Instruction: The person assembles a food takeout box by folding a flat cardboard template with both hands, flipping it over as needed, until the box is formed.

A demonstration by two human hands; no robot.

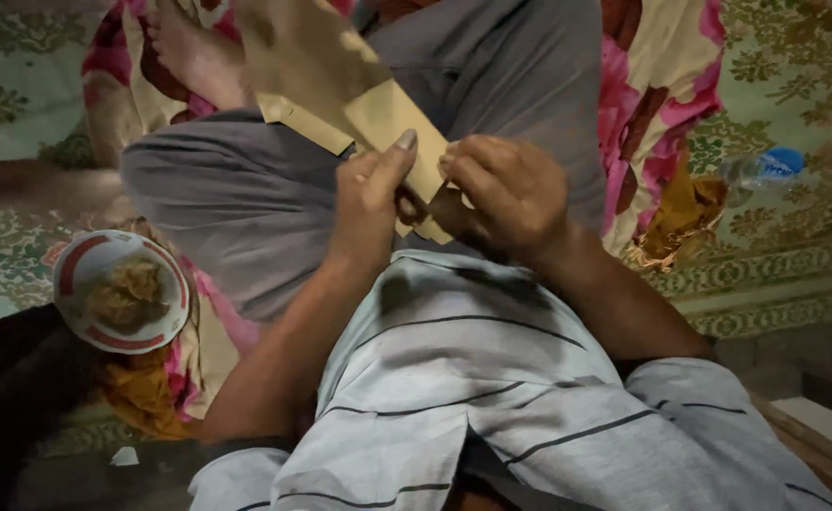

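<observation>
Tan paper [392, 114], grey trousers [245, 199], red-and-white bowl [73, 265], floral pink cloth [643, 104].

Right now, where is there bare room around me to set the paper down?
Bare patterned mat lies at right, below the bottle; another bare stretch lies at upper left, above the bowl. The lap is crowded: left hand and right hand hold the paper over the grey trousers.

Tan paper envelope [406, 128]: you hold it flat over your grey-trousered lap, tilted up-left, its lower edge pinched between your hands; a second, blurred brown paper piece [297, 52] overlaps its upper end.
</observation>
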